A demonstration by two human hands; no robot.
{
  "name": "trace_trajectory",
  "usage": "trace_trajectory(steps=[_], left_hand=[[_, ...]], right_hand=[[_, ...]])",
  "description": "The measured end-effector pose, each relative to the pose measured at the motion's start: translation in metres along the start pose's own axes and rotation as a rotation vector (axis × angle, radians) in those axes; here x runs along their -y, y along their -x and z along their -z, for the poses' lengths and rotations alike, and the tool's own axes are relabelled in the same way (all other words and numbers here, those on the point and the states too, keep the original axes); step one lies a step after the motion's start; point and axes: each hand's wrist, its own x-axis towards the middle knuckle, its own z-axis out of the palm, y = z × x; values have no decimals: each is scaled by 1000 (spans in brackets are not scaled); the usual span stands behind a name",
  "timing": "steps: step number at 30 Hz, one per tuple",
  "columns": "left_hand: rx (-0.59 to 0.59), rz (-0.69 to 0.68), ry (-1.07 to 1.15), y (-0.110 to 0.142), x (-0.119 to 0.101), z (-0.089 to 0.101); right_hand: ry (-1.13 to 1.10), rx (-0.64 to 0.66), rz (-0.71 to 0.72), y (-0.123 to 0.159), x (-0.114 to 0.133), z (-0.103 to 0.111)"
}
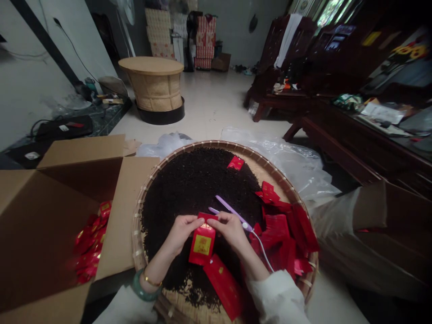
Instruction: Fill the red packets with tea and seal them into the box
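Observation:
Both hands pinch the top edge of a red packet (203, 245) with a gold label, over a round bamboo tray (216, 144). My left hand (184, 231) has its thumb and fingers on the packet's left top corner. My right hand (231, 227) grips the right top corner. Dark loose tea leaves (189, 180) cover much of the tray. Just behind my right hand lies a purple sealing tool (232, 209) shaped like a hair straightener, with a white cord. A longer red pouch (222, 285) lies below the packet, partly hidden by my right forearm.
A pile of flat red pouches (280, 229) fills the tray's right side; one red packet (236, 163) lies on the leaves. At left, an open cardboard box (118, 220) holds several filled red packets (91, 245). Plastic sheeting (286, 157) and a dark wooden table (364, 144) are beyond.

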Motion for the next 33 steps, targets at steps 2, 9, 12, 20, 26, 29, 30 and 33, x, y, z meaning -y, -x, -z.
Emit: trace_trajectory(steps=[2,9,12,20,26,29,30,33], left_hand=[[5,11,21,1,0,0],[219,130,151,2,5,-8],[181,159,178,1,9,-9],[57,142,162,1,8,-7],[53,22,83,1,8,-7],[65,17,57,1,9,-6],[64,19,53,2,9,-5],[62,22,41,2,9,-3]], right_hand=[[-4,0,11,-1,0,1],[-32,32,-16,-6,2,-2],[-10,47,-19,-9,-1,-4],[630,-352,396,-20,-16,35],[1384,-331,458,-17,-28,45],[1407,-293,457,-18,-27,43],[1372,-287,454,-18,-25,45],[1109,-303,475,-16,-16,58]])
